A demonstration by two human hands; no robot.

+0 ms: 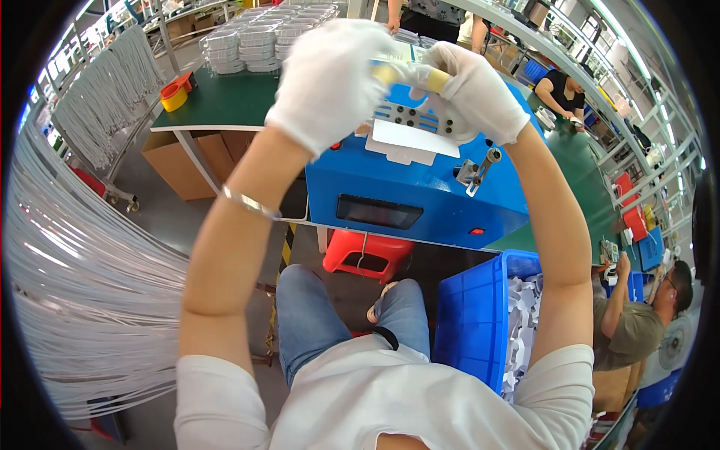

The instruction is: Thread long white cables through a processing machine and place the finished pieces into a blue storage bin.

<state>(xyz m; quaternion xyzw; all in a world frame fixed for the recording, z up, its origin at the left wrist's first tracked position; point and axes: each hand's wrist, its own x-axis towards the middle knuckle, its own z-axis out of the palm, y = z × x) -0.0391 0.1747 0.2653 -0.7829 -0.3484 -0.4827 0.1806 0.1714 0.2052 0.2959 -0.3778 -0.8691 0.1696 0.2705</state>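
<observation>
Wore matt white cloth over the left hand (330, 86) and right hand (480, 90), faded denim in the jeans (304, 304), and shiny metal in the bracelet (249, 202). Saw smooth, glossy blue on the machine housing (450, 211), dark glassy gloss on the display screen (379, 213), bare metal on the bracket (471, 176). Noted smooth plastic in the stool (349, 241) and bin (469, 322), shiny clear-looking plastic in the stacked trays (259, 41), matt cardboard in the box (176, 171), glossy plastic-looking strands (97, 300).

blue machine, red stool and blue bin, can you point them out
Blue machine (431, 186), head view: front face.
Red stool (384, 245), head view: upper part.
Blue bin (469, 319), head view: side wall.
</observation>
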